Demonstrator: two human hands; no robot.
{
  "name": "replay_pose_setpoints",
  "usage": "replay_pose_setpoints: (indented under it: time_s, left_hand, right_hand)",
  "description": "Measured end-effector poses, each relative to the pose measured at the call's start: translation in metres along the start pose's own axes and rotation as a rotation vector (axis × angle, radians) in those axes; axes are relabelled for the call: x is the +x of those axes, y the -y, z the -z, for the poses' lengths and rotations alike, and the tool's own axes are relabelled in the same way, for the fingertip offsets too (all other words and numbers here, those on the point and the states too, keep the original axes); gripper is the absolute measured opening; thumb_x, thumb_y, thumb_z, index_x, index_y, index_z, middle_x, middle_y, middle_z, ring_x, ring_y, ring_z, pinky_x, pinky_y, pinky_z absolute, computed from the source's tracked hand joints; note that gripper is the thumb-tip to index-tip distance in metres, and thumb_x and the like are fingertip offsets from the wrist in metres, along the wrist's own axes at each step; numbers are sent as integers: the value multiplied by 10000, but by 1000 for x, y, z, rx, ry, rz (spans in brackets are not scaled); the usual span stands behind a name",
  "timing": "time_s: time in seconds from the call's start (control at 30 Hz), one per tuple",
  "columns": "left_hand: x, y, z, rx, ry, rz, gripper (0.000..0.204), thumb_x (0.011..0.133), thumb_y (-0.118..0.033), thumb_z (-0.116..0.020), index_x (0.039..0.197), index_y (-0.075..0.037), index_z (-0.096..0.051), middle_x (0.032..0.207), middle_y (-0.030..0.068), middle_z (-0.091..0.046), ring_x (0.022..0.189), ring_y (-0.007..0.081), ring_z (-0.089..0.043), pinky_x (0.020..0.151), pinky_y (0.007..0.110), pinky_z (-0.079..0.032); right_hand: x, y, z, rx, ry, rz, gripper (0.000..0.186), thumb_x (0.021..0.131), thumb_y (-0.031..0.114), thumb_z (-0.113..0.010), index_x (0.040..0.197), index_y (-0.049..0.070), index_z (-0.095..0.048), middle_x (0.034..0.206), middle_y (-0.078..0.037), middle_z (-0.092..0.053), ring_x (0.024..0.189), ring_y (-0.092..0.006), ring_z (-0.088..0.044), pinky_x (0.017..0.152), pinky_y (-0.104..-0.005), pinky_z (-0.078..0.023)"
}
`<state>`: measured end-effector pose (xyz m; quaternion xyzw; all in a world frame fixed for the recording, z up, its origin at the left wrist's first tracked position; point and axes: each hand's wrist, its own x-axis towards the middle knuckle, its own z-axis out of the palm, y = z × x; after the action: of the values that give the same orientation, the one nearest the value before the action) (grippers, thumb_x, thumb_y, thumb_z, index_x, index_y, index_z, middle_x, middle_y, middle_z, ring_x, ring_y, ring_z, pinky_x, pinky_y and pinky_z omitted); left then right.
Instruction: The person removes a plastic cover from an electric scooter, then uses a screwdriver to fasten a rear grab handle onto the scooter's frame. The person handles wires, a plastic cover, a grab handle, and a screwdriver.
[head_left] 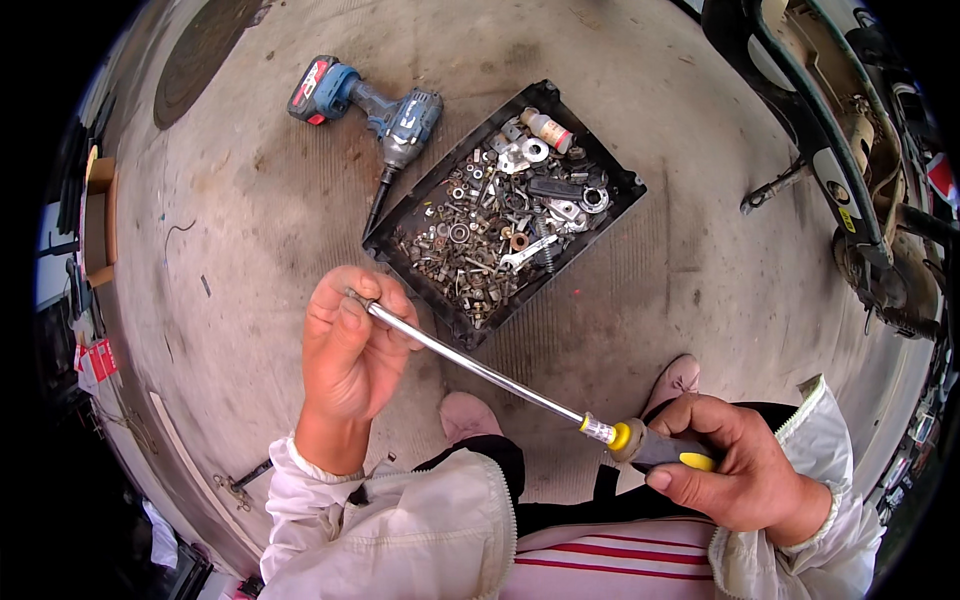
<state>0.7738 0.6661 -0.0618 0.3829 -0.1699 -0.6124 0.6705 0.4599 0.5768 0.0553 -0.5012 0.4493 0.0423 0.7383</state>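
Observation:
My right hand (732, 465) grips the grey and yellow handle of a long screwdriver (480, 371), whose chrome shaft runs up and left. With curled fingers, my left hand (350, 350) pinches at the far tip, where a small dark metal piece shows between thumb and fingers; its exact shape is unclear. Beyond my hands, a black plastic tray (605, 238) holds several bolts, nuts, washers, a wrench (527, 251) and a small bottle (546, 130). A blue cordless power driver (400, 128) lies on the floor by the tray, its long dark socket end at the tray's left corner.
A scooter or similar vehicle (840, 160) stands at the upper right. Cardboard boxes (100, 215) and clutter line the left edge. A dark round patch (200, 65) is on the concrete floor (240, 220) at upper left. My pink shoes (468, 415) show below the tray.

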Motion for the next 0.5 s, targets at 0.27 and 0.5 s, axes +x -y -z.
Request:
replay_pose_setpoints:
  time_s: [0.27, 0.5]
  left_hand:
    - [15, 2, 1, -73, -57, -109, 303, 985, -239, -636, 1127, -77, -423, 948, 60, -495, 748, 125, -480, 641, 240, -457]
    - [72, -26, -49, -101, 115, -274, 212, 1001, -102, -581, 1162, -9, -479, 949, 43, -518, 739, 78, -525, 633, 192, -516]
  right_hand:
    - [3, 15, 23, -178, -92, 173, 282, 913, 194, -689, 1097, 13, -571, 912, -136, -610, 752, -278, -623, 662, -357, -499]
    - [-41, 41, 71, -264, -337, 518, 282, 854, 156, -708, 1096, 60, -600, 974, -120, -609, 865, -315, -625, 713, -396, -501]
